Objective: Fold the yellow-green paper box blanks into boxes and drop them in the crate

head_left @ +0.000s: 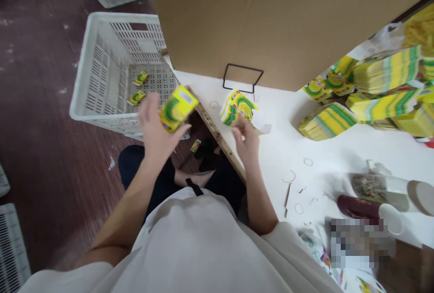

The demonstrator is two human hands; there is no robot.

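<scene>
- Right hand (pixel 246 141): fingers curled at the near edge of a packet stack (pixel 237 108) on the white table (pixel 339 157); cannot tell if they grip it.
- Left hand (pixel 154 128): clasps a yellow-green packet bundle (pixel 178 107) in the air, off the table.
- Risk: one-handed hold, so packets may fan out and drop beside the white crate (pixel 101 80).

A big sheet of brown cardboard (pixel 288 21) stands at the far edge of the white table (pixel 339 148), a black wire stand (pixel 242 78) at its foot, with piles of flat yellow-and-green cartons (pixel 383 89) to the right, loose rubber bands (pixel 308 162) nearer, and a clear jar (pixel 386 189) lying beside a dark red bottle (pixel 356 207) at the near right.
</scene>
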